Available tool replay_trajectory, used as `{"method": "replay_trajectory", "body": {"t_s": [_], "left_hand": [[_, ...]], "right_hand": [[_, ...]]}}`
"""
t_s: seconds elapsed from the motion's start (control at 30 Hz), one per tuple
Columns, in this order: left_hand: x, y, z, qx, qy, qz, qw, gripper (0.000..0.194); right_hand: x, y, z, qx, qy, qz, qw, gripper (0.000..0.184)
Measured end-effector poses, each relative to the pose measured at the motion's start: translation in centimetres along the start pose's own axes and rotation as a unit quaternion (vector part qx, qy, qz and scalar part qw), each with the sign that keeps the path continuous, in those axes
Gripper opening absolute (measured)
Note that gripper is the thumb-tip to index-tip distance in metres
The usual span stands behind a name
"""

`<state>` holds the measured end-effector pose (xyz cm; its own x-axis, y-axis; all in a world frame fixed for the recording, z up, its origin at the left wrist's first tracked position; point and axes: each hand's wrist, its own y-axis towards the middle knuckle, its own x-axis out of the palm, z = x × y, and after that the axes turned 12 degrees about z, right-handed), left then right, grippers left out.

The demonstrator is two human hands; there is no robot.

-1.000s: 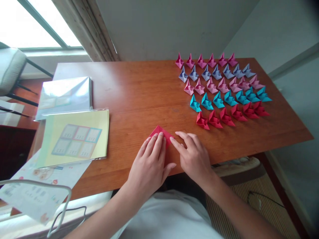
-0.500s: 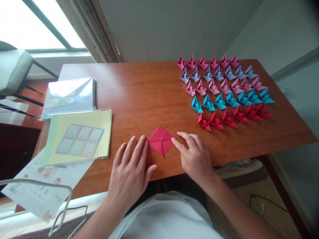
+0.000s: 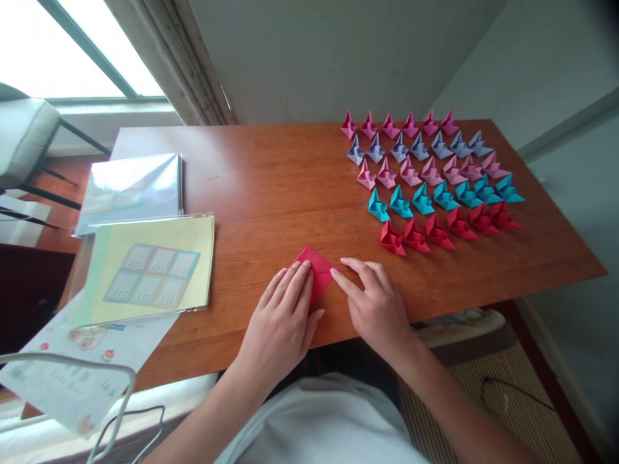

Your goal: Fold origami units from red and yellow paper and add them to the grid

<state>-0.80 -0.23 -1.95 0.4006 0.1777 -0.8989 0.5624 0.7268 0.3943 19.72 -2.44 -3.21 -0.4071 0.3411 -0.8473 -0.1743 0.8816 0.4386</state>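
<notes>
A folded red square of origami paper (image 3: 320, 278) lies flat on the wooden table with its corners pointing up, down and sideways. My left hand (image 3: 283, 309) rests over its left half, fingers stretched out flat, hiding that side. At the right corner, the index fingertip of my right hand (image 3: 374, 299) touches the paper; its other fingers are partly bent and nothing is gripped. Further right stand rows of folded paper figures: red (image 3: 438, 232), turquoise (image 3: 423, 200), light pink (image 3: 432, 171), lavender (image 3: 420, 148) and magenta (image 3: 410, 125).
On the left of the table (image 3: 256, 174) lie a yellow paper pack (image 3: 155, 270) in clear plastic, another plastic-wrapped pack (image 3: 133, 190) and a printed sheet (image 3: 91, 367). A pale bent tube (image 3: 128, 386) sticks up near the front left. A chair (image 3: 29, 142) stands by the window.
My left hand has moved right, from beside the red paper onto its left half. My right hand keeps its fingertip at the right corner. The view has shifted slightly.
</notes>
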Motion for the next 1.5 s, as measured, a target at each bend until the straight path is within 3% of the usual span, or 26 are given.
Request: {"method": "replay_trajectory", "body": {"t_s": [0.3,0.6,0.7,0.83,0.97,1.03,1.13,1.23,1.43,1.5], "left_hand": [[0.3,-0.4,-0.2,-0.007,-0.012,0.002,1.0,0.057],[0.3,-0.4,-0.4,-0.036,-0.05,0.0,0.998,0.06],[0.4,-0.4,-0.4,-0.051,-0.078,0.016,0.996,0.058],[0.3,-0.3,-0.4,-0.071,-0.108,0.036,0.991,0.057],[0.1,-0.3,-0.4,-0.089,-0.136,0.075,0.984,0.054],[0.0,-0.4,-0.5,-0.099,-0.152,0.102,0.978,0.051],[-0.3,-0.5,-0.5,-0.128,-0.187,0.139,0.964,0.046],[-1.0,-0.2,-0.1,-0.196,-0.28,0.157,0.927,0.039],[-2.1,1.0,0.8,-0.36,-0.547,0.129,0.745,0.025],[-2.0,1.2,0.7,-0.392,-0.567,0.131,0.713,0.022]], "right_hand": [[-0.2,0.1,-0.3,0.041,0.017,0.034,0.998,0.043],[1.2,3.3,-1.7,0.146,-0.003,0.061,0.987,0.017],[1.6,4.1,-1.8,0.151,0.016,0.057,0.987,0.006],[1.3,4.2,-1.8,0.164,0.085,0.056,0.981,0.007],[0.9,4.0,-2.4,0.204,0.191,0.067,0.958,0.007],[0.8,3.9,-2.9,0.211,0.225,0.095,0.946,0.005],[0.5,3.8,-3.8,0.174,0.223,0.165,0.945,0.017],[0.1,3.5,-4.7,0.104,0.208,0.191,0.954,0.027],[0.2,2.2,-6.4,0.0,0.172,0.172,0.97,0.032],[0.3,1.8,-6.6,-0.008,0.174,0.154,0.973,0.029]]}}
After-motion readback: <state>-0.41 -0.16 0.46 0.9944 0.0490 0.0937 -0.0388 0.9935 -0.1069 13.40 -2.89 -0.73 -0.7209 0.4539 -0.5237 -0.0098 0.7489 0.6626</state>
